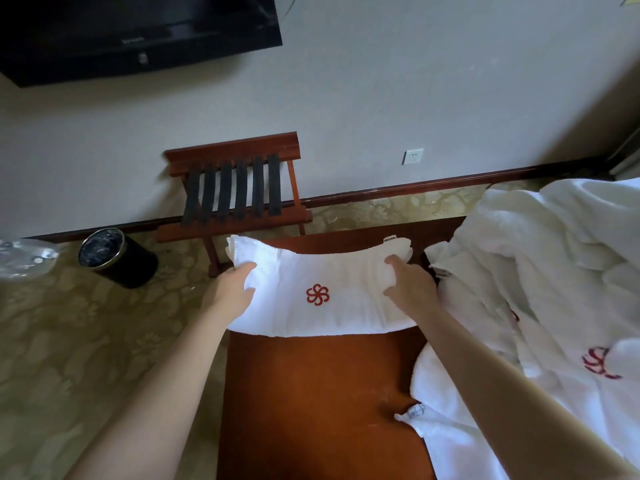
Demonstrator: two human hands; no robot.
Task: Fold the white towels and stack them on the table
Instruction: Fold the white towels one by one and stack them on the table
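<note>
Head view: a folded towel (318, 296), red emblem up, lies across the far end of the table (311, 393), with the left hand (233, 289) and right hand (410, 287) each gripping one short end. At least one towel appears folded and placed; whether its layered edges hide more beneath cannot be told. A heap of unfolded towels (554, 271), overlapping the table's right edge, is yet to be folded.

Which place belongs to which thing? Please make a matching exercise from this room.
Things: 1 folded towel; 2 bin; 3 rack; 4 TV.
Places: a on the wall, top left; b at the table's far end, held by the left hand and right hand; c on the floor, left of the rack; d against the wall, behind the table.
Pairs: 1-b; 2-c; 3-d; 4-a.
</note>
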